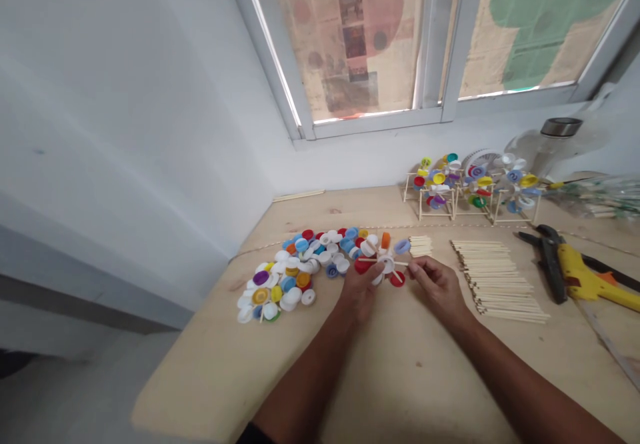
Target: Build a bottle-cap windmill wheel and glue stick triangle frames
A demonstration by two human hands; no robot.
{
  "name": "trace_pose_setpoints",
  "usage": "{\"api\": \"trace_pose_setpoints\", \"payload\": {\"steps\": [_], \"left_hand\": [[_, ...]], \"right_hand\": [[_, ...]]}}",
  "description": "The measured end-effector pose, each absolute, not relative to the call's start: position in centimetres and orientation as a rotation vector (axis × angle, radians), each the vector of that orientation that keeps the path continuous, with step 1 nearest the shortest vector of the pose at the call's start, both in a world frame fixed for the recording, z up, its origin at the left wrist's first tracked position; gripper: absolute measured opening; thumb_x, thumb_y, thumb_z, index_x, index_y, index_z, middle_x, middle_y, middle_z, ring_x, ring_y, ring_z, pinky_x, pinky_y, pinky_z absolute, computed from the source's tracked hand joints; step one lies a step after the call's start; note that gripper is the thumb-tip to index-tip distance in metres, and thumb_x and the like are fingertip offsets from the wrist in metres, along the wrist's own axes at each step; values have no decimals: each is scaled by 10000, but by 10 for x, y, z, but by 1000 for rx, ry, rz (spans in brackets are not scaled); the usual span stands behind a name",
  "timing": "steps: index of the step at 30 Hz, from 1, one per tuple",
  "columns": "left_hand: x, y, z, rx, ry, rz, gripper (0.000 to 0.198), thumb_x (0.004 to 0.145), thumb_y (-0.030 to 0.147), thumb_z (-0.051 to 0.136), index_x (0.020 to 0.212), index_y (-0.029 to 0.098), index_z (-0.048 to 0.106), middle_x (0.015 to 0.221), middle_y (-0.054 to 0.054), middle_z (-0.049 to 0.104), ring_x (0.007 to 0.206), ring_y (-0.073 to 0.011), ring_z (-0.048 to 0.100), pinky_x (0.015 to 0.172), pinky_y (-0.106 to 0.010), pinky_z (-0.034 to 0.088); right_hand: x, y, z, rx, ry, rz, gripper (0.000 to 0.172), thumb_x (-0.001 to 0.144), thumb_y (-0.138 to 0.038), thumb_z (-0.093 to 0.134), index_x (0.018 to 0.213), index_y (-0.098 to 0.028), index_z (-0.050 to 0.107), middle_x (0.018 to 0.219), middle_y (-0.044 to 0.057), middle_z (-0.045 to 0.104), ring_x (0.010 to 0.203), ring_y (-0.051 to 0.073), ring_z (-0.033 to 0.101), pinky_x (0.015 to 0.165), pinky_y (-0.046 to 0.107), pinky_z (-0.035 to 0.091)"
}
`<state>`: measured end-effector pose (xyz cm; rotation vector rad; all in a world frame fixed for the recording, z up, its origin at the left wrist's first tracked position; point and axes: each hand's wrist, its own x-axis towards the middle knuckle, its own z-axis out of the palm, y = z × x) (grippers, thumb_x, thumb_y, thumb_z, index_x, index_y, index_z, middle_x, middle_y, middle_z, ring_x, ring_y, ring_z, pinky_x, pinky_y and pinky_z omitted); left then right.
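My left hand is closed on a small wheel made of plastic bottle caps on thin wooden sticks. The wheel has a white hub, with orange, pale blue and red caps around it. With thumb and fingers pinched, my right hand grips the tip of a thin wooden stick on the wheel's right side. Whether that stick is fixed to the hub I cannot tell. Just left of my left hand lies a pile of loose bottle caps in many colours.
Rows of wooden sticks lie to the right, with shorter sticks behind my right hand. A yellow glue gun and black-handled pliers are farther right. Finished cap wheels on stick frames stand by the wall, near a bottle.
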<state>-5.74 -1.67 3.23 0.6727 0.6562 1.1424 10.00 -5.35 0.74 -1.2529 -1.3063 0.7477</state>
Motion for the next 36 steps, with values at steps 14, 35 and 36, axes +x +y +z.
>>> {"api": "trace_pose_setpoints", "payload": {"steps": [14,35,36], "left_hand": [[-62,-11,24,807,718,1112,272,573,240,807,771,117,668,796,-50,693,730,-161,639,667,-253,501],[-64,-13,29,902,797,1082,373,543,287,807,840,122,656,747,-46,690,648,-147,626,568,-213,449],[-63,-13,29,897,799,1085,366,539,289,809,823,118,654,739,-49,688,636,-146,622,560,-215,444]], "right_hand": [[96,-52,5,-1297,-1282,695,283,811,-418,523,690,-169,579,611,2,550,598,116,480,561,225,398],[96,-55,8,-1255,-1266,729,280,821,-418,521,714,-169,590,637,-3,570,603,119,504,589,234,396],[96,-55,9,-1251,-1268,725,276,823,-413,520,717,-170,593,645,-1,577,614,122,512,600,237,400]]}}
